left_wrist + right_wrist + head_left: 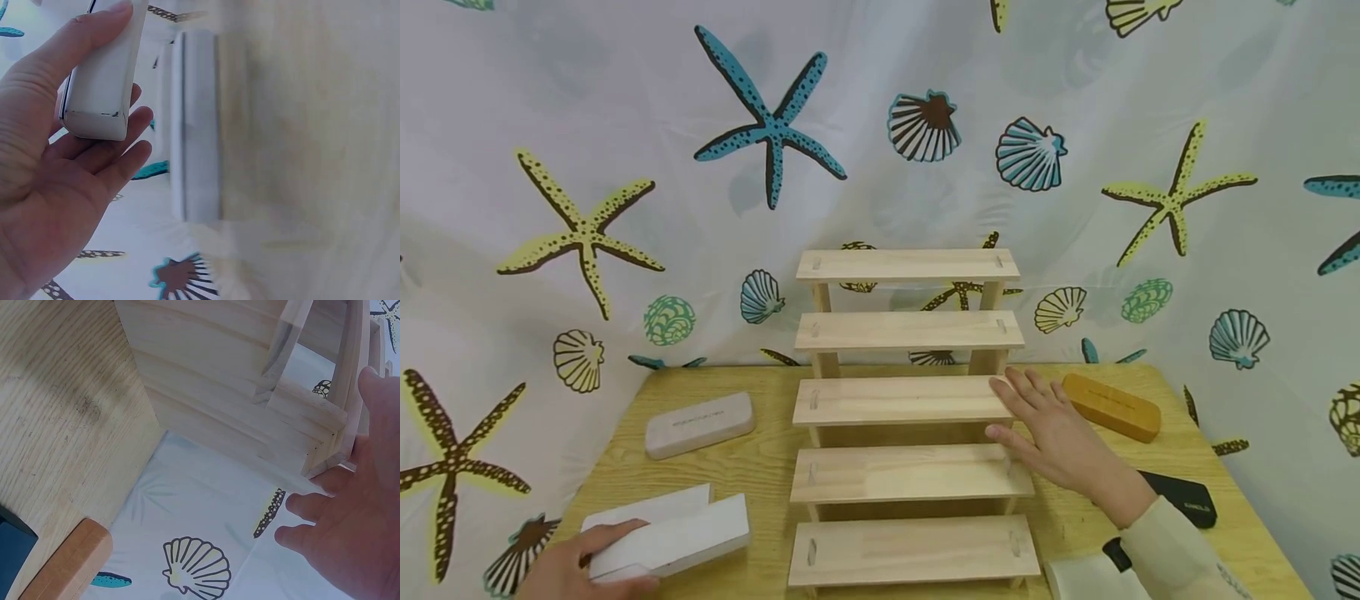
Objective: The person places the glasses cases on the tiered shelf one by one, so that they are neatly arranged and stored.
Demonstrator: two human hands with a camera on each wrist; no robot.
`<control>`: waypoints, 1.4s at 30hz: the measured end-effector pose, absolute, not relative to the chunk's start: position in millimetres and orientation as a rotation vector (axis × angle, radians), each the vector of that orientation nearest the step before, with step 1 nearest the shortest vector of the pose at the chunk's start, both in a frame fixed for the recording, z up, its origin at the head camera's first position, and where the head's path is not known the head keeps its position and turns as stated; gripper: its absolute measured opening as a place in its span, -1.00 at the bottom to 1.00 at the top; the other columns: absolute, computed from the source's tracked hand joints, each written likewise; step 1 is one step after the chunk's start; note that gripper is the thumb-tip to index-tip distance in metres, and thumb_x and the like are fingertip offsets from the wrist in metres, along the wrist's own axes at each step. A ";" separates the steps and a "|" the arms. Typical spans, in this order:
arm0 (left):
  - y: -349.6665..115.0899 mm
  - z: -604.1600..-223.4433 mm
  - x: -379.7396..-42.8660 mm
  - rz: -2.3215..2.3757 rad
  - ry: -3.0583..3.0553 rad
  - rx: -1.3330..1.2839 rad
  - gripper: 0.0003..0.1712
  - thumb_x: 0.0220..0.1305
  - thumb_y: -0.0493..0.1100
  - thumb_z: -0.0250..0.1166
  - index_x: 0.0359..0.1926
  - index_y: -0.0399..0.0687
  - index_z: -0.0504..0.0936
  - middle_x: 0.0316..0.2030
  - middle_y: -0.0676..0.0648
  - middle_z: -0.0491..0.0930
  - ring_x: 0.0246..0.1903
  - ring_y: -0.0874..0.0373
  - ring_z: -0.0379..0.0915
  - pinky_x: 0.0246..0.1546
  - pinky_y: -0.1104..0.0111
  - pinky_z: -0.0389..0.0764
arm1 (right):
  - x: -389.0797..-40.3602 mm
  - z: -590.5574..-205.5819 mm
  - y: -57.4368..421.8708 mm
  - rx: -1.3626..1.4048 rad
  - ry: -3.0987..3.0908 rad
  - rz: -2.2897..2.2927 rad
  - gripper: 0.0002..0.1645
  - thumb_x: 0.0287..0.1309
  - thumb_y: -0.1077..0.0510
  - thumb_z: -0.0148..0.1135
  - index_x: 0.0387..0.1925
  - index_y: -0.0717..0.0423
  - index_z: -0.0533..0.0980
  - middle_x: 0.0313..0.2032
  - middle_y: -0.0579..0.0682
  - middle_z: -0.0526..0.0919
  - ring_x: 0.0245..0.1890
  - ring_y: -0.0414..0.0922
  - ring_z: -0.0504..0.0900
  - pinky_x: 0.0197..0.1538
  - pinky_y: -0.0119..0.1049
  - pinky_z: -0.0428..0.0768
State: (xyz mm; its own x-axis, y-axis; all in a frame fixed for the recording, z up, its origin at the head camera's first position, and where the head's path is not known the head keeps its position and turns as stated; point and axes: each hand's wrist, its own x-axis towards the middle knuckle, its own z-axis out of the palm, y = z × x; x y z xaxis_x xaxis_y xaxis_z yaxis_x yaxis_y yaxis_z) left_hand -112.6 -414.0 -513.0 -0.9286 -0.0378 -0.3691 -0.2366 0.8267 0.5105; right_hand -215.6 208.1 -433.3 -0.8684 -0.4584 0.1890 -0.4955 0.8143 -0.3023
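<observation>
My left hand [583, 562] grips a white oblong case [681, 537], thumb over the top and fingers beneath, at the lower left of the head view. Just behind it lies a second white case [647, 506], partly covered by the held one. In the left wrist view the held case [103, 94] has a dark seam and a small scuff at its end. A five-step wooden display rack [910, 475] stands mid-table. At the right end of its middle step is my right hand [1060, 433], fingers extended over the board's edge and holding nothing.
A pale grey lettered case [700, 425] lies left of the rack. To the right are an orange case [1111, 407] and a black one [1183, 498]. A whitish object [1086, 577] sits under my right forearm. Patterned cloth [880, 192] hangs behind the table.
</observation>
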 end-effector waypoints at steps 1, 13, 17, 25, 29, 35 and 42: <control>-404.9 -499.8 -112.1 0.789 2.705 -0.245 0.11 0.05 0.39 0.58 0.47 -0.13 0.49 0.33 -0.43 0.54 0.14 -0.23 0.62 -0.13 0.16 0.66 | -216.2 -433.0 208.2 0.763 -2.888 0.518 -0.13 0.57 -0.26 0.06 0.66 0.05 0.14 0.65 0.24 0.08 0.63 0.37 0.04 0.55 0.46 0.02; -392.1 -433.5 -135.3 0.836 2.953 -0.089 0.07 0.12 0.34 0.57 0.47 -0.18 0.49 0.33 -0.49 0.51 -0.02 -0.03 0.56 -0.33 0.39 0.55 | -217.0 -436.5 208.3 0.772 -2.890 0.476 -0.08 0.52 -0.31 0.10 0.66 0.04 0.15 0.64 0.25 0.13 0.62 0.39 0.07 0.53 0.50 0.03; -385.4 -417.6 -144.8 0.864 2.993 -0.033 0.01 0.14 0.28 0.59 0.46 -0.16 0.51 0.31 -0.45 0.54 -0.03 -0.01 0.55 -0.32 0.41 0.53 | -215.9 -437.2 208.7 0.764 -2.891 0.473 -0.08 0.52 -0.31 0.10 0.66 0.04 0.15 0.64 0.24 0.13 0.62 0.39 0.07 0.53 0.50 0.02; -371.5 -383.4 -170.6 0.886 3.050 0.075 0.05 0.14 0.27 0.59 0.50 -0.16 0.46 0.31 -0.46 0.54 -0.01 -0.10 0.53 -0.29 0.34 0.54 | -216.0 -434.1 208.8 0.754 -2.881 0.462 -0.07 0.51 -0.31 0.12 0.66 0.04 0.15 0.64 0.24 0.14 0.61 0.39 0.09 0.53 0.50 0.04; -366.6 -367.0 -184.6 0.937 3.077 0.161 -0.01 0.15 0.22 0.60 0.49 -0.11 0.49 0.23 -0.41 0.62 -0.16 0.06 0.53 -0.36 0.37 0.56 | -216.6 -434.0 208.9 0.754 -2.879 0.457 -0.07 0.50 -0.31 0.13 0.65 0.05 0.16 0.63 0.25 0.15 0.61 0.40 0.11 0.52 0.51 0.05; -353.8 -345.9 -203.0 0.963 3.107 0.237 -0.04 0.14 0.17 0.62 0.47 -0.11 0.51 0.24 -0.42 0.60 -0.11 -0.02 0.55 -0.36 0.35 0.58 | -216.3 -435.7 208.4 0.749 -2.885 0.466 -0.06 0.50 -0.33 0.11 0.66 0.04 0.15 0.64 0.25 0.14 0.60 0.40 0.11 0.52 0.51 0.05; -338.2 -326.4 -220.9 0.969 3.136 0.284 -0.05 0.16 0.16 0.61 0.46 -0.15 0.52 0.13 -0.39 0.66 -0.18 -0.01 0.53 -0.37 0.35 0.55 | -216.1 -433.1 206.5 0.753 -2.885 0.465 -0.05 0.49 -0.33 0.12 0.66 0.04 0.15 0.63 0.25 0.14 0.61 0.39 0.11 0.52 0.51 0.06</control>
